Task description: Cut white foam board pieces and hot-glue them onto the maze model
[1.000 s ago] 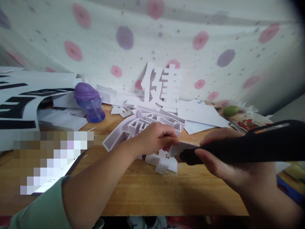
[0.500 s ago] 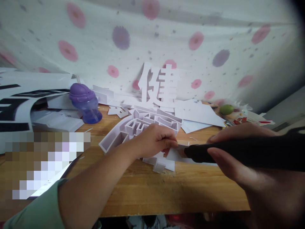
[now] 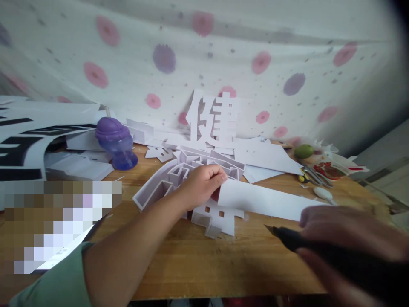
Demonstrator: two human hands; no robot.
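Note:
My left hand (image 3: 204,185) is closed, pinching the left end of a long white strip (image 3: 262,198) that looks like card or foam board. The strip stands on edge and runs right, passing behind my right hand (image 3: 338,238). That hand, smeared by motion, grips a black pen-shaped tool (image 3: 290,238) with a thin pointed tip; its exact kind is unclear. The tip is apart from the strip, in front of it. Behind and left of my left hand lies a white walled character shape (image 3: 156,192), partly hidden by my arm. A small white cut-out piece (image 3: 220,219) with square holes lies below the hand.
A white cut-out character (image 3: 211,117) stands against the flowered curtain (image 3: 128,51). White sheets (image 3: 268,153) lie behind. At left are a purple cup (image 3: 115,143), a curled printed sheet (image 3: 22,145) and a blurred-out screen. Scissors (image 3: 318,175), a spoon (image 3: 322,194) and a green fruit (image 3: 303,151) lie right.
My right hand has drawn the black tool away from the strip, right and towards me. More of the strip shows now. My left hand has shifted slightly left, still pinching it.

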